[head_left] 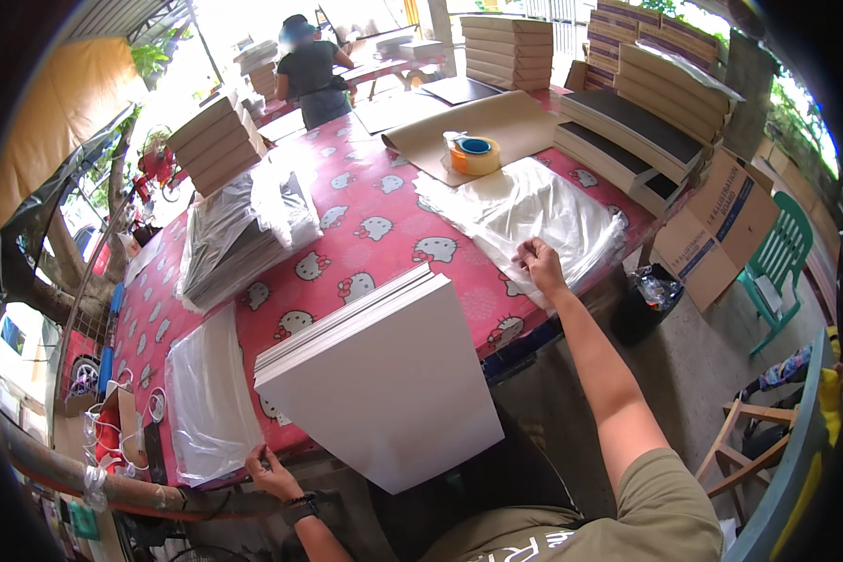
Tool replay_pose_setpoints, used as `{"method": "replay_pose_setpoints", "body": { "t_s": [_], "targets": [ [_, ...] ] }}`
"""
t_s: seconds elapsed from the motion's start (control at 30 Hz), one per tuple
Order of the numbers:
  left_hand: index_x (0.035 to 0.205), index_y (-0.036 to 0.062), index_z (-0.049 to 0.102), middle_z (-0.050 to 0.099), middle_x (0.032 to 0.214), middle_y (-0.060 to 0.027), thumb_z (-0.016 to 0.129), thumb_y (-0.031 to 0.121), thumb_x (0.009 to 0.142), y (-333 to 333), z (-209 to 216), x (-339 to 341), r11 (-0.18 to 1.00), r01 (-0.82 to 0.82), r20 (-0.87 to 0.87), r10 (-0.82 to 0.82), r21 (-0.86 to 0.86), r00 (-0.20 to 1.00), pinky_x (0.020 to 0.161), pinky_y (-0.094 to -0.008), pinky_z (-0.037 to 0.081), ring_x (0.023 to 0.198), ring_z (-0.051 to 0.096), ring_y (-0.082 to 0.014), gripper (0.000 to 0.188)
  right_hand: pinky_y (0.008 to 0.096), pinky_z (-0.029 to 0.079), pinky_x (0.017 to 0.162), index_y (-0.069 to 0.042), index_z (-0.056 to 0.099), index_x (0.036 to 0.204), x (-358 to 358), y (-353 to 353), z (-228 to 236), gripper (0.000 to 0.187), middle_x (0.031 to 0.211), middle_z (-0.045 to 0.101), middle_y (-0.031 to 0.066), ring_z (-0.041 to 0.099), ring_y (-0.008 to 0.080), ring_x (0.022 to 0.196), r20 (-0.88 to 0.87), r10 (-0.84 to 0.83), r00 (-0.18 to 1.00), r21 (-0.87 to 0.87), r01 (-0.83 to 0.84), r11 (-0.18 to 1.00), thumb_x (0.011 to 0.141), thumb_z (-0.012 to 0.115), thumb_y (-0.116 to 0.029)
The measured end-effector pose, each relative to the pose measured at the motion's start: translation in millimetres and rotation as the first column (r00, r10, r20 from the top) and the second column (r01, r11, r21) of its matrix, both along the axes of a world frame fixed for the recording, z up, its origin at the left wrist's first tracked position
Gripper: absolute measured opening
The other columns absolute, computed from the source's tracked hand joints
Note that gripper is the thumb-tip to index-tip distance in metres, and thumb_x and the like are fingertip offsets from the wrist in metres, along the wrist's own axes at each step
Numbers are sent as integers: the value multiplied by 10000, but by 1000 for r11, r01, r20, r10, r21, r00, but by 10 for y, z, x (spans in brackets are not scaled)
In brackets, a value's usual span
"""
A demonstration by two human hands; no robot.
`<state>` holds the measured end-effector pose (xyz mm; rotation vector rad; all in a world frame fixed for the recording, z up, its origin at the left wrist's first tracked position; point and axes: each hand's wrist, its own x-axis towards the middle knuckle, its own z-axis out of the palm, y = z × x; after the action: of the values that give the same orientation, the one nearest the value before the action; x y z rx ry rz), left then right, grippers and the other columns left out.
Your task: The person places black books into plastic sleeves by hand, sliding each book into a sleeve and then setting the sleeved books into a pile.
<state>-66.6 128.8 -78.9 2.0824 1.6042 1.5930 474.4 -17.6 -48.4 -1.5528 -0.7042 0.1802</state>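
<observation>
A thick stack of white boards [393, 375] stands tilted at the table's near edge, its large white face toward me. My left hand [276, 476] is at the near corner of a flat pile of clear plastic bags [211, 403], left of the boards. Its thumb and fingertips pinch at the edge of the plastic. My right hand [541, 267] hovers at a second spread of clear plastic bags [557, 211] on the right. Its fingers are loosely bent and a little apart, with nothing visible in them.
The pink patterned tabletop [347, 248] carries a plastic-wrapped stack [244, 239], brown paper [525, 122], a tape roll [473, 155] and dark-topped board stacks [628, 131]. A green chair [782, 258] and a cardboard box [717, 225] stand right. A person [309, 70] works beyond.
</observation>
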Motion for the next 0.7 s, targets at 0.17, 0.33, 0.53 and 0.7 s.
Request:
{"method": "replay_pose_setpoints", "body": {
  "t_s": [0.17,0.33,0.53,0.7],
  "targets": [
    [829,-5,556,559,807,-112,566,3,752,-4,-11,1,1000,5,-3,-5,-1,1000,699,-348,416,763,521,-252,78,177,387,509,-3,548,839,66,-59,-10,96,653,560,-1,469,52,540,-67,46,997,107,-39,993,771,600,-47],
    [834,-4,554,558,809,-114,560,7,759,-7,-11,-47,999,9,26,-8,-48,1000,709,-346,413,765,522,-257,76,181,376,490,-33,567,838,94,-85,30,114,668,563,-5,480,49,562,-287,75,955,104,-47,993,797,597,-135],
    [871,-5,538,549,859,-130,538,39,784,50,-14,-20,996,64,8,-64,-56,998,761,-348,403,818,515,-266,98,233,413,528,-21,560,787,141,-195,83,135,677,572,8,485,77,563,-185,-235,954,194,269,943,842,526,-140],
    [917,-16,503,506,967,-151,522,61,792,-390,593,7,976,-23,8,21,216,1000,848,-381,361,918,480,-278,148,329,431,639,-5,565,752,-526,-591,451,42,686,558,115,519,265,678,672,61,738,-124,30,992,736,528,6]
  ]
}}
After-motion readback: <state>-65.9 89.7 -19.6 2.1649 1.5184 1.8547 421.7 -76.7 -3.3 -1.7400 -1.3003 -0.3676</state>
